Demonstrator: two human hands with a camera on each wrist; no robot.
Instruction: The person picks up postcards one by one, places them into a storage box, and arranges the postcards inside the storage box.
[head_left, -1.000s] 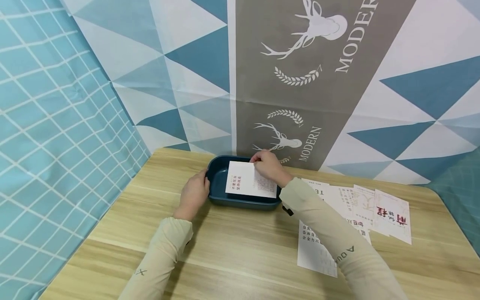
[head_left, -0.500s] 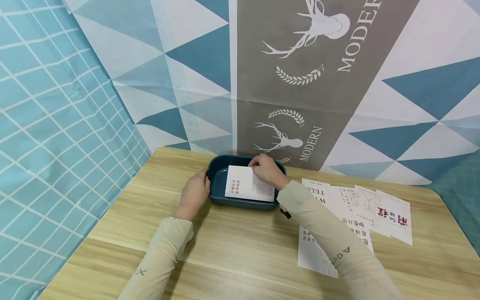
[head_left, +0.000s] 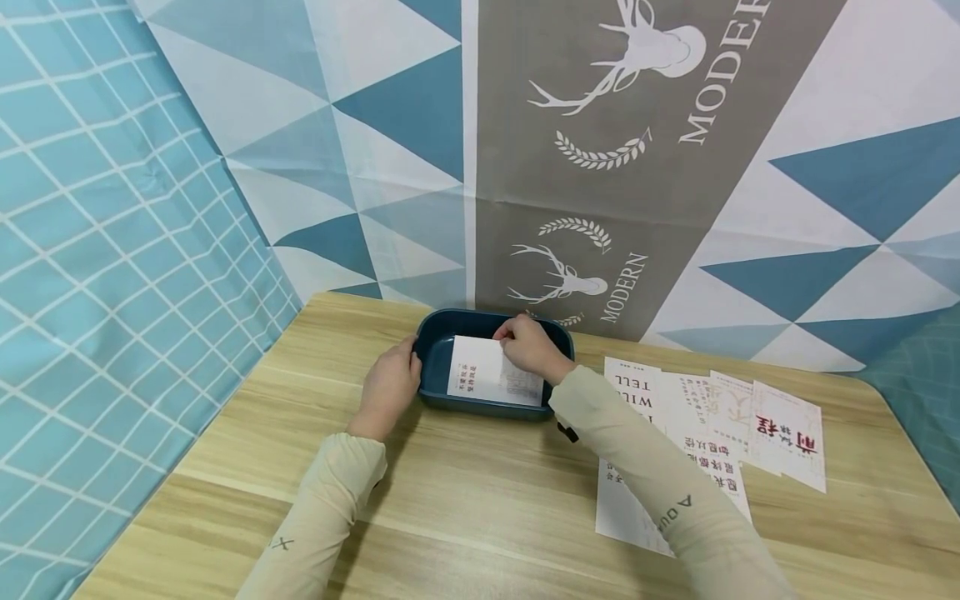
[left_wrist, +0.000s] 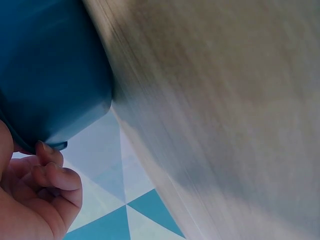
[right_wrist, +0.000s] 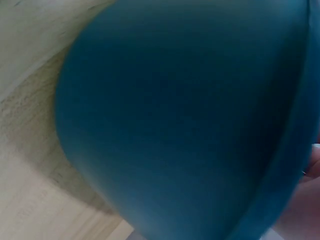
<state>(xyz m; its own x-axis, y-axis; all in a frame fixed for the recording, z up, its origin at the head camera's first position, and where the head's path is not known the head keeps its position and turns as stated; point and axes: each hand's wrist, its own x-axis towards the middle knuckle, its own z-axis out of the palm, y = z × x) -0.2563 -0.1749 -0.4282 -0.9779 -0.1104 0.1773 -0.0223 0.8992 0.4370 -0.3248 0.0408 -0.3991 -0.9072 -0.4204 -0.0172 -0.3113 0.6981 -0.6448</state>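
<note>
A dark blue rectangular tray (head_left: 465, 407) with rounded corners stands on the table against the back wall. My left hand (head_left: 388, 383) holds the tray's left rim; in the left wrist view the fingers (left_wrist: 65, 182) curl at the edge of the tray (left_wrist: 50, 70). Inside the tray, a white card (head_left: 476, 362) with red print lies low. My right hand (head_left: 531, 346) pinches the card's far edge, reaching in over the right side, and covers part of it. In the right wrist view the tray's outer wall (right_wrist: 175, 120) hides most of the hand.
On the wooden table (head_left: 465, 517), to the right, several printed white cards overlap, among them one with large red characters (head_left: 787, 433). The right forearm (head_left: 660, 483) passes over some of them. A patterned cloth wall (head_left: 405, 233) rises directly behind the tray.
My right hand has moved down and slightly toward me, lowering the card deeper into the tray. The left hand has stayed on the rim.
</note>
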